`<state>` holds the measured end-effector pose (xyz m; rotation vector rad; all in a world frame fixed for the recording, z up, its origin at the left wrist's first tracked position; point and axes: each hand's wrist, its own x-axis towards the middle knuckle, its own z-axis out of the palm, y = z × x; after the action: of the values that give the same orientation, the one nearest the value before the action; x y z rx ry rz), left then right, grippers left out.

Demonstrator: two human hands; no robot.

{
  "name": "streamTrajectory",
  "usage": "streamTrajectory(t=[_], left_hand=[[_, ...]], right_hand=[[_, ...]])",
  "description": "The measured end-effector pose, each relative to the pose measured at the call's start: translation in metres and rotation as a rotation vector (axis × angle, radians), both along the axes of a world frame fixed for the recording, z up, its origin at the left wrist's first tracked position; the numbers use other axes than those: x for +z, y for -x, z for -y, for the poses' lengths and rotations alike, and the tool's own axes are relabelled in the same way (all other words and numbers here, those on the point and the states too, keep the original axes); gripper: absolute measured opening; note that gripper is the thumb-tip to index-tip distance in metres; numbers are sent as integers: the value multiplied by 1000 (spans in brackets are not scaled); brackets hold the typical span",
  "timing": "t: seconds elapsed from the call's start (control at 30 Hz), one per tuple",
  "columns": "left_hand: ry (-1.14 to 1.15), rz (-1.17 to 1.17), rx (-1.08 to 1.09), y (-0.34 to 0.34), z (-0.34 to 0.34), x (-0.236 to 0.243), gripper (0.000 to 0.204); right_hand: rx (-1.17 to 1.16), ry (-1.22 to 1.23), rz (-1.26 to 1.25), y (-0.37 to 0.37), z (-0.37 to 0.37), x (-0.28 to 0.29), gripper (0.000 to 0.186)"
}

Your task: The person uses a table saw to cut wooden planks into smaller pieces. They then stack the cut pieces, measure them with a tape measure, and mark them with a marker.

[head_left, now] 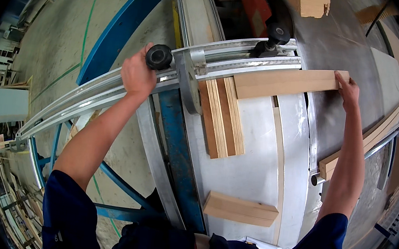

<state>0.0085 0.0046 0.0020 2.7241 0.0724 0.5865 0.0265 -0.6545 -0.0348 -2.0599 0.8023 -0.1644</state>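
My left hand (136, 72) is closed at the round black knob (159, 57) on the aluminium fence (91, 100); part of its grip is hidden. At the far right end of a light wooden board (285, 82), my right hand (349, 92) pinches the wood between thumb and fingers. The board lies along the fence, its left end meeting a pair of plywood-edged strips (222, 118) that lie crosswise beside the metal flip stop (187, 81). A shorter wooden piece (241, 209) rests closer to me on the grey sliding table (261, 146).
A second black knob (278, 33) stands on the fence's right end, near a red machine part (255, 8). A wooden block (313, 2) sits at the far edge. Long boards (370, 139) lean at right. A curved blue frame (122, 27) is at left.
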Motion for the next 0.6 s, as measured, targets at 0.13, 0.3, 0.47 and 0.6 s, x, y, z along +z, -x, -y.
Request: streamTrajectory(t=[0.13,0.3,0.47,0.6], left_hand=[[-1,-20,7,0,0,1,42],[2,-37,-5,0,1,2,45],[-23,-70,44,2,-2,4,53],[0,-80,55,-4,2,1,53]], right_hand=[[-64,64,67,5,-10,-7,102],[-241,713,304,36,-55,-19,85],[114,523,678,84,-215,8,28],[551,626,735,70,-279,17,26]])
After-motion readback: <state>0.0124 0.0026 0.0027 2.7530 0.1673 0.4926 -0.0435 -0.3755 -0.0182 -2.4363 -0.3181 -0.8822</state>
